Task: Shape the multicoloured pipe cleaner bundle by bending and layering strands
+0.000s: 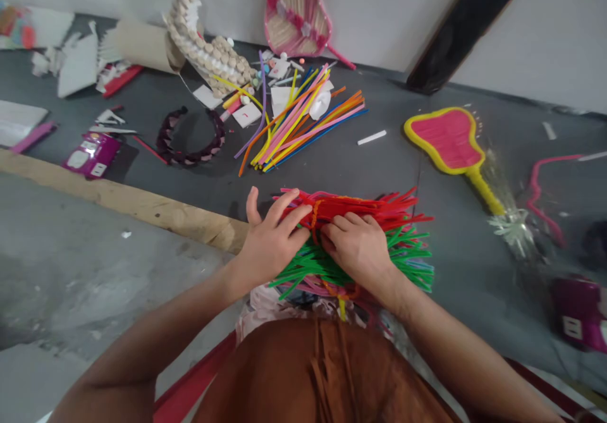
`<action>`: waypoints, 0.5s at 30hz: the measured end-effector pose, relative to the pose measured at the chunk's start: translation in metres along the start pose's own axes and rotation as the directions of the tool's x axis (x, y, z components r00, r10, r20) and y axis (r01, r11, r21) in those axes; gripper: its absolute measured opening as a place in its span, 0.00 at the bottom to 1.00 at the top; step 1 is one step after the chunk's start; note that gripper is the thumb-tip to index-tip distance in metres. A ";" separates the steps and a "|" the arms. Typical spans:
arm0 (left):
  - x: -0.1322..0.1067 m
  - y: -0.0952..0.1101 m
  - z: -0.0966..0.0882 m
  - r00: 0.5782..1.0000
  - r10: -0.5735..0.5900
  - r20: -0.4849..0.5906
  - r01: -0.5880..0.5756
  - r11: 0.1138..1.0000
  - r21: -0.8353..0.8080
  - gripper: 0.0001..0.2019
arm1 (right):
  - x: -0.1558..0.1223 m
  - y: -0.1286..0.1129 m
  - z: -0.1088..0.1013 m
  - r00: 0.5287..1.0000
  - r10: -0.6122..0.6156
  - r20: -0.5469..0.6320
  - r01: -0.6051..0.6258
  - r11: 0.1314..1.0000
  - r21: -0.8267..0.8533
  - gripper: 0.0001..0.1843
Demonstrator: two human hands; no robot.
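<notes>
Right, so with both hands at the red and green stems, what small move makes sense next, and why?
I'd probably draw the orange tie snug with the left hand while the right hand steadies the bundle: the tie crosses the red stems, both hands' fingers are beside it, and the red ends fan out loosely on the right.

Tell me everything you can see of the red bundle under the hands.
The red bundle is a sheaf of many thin, fuzzy-looking stems, like pipe cleaners. It lies crosswise before the person, its right-hand ends fanned unevenly. An orange tie crosses it left of its middle. The green stems lie along its near side. Fingers of the left hand reach its left part by the tie; the right hand covers part of its near edge.
</notes>
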State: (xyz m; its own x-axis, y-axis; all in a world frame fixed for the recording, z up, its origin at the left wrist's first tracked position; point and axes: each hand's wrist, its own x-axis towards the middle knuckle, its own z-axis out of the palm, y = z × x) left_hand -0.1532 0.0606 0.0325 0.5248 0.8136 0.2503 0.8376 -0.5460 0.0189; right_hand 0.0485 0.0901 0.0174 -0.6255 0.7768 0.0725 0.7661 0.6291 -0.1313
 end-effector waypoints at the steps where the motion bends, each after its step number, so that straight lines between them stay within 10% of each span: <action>1: -0.001 0.000 0.000 1.000 -0.003 -0.012 0.003 1.000 0.001 0.08 | -0.001 0.000 0.003 1.000 -0.007 -0.029 0.008 1.000 0.004 0.09; 6: -0.010 0.001 0.004 0.988 -0.073 -0.137 0.075 0.997 0.009 0.10 | -0.005 0.004 0.014 0.990 0.025 -0.139 -0.015 0.997 0.071 0.08; 15: 0.010 -0.010 -0.031 0.993 -0.120 0.001 0.113 0.928 -0.355 0.18 | -0.012 0.011 0.020 0.967 0.153 -0.203 -0.057 0.909 0.414 0.04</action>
State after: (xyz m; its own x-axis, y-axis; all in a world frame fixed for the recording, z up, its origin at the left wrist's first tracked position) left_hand -0.1604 0.0683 0.0646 0.4204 0.8737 0.2448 0.7827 -0.4857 0.3894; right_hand 0.0613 0.0867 -0.0048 -0.4582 0.8528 0.2504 0.6703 0.5166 -0.5327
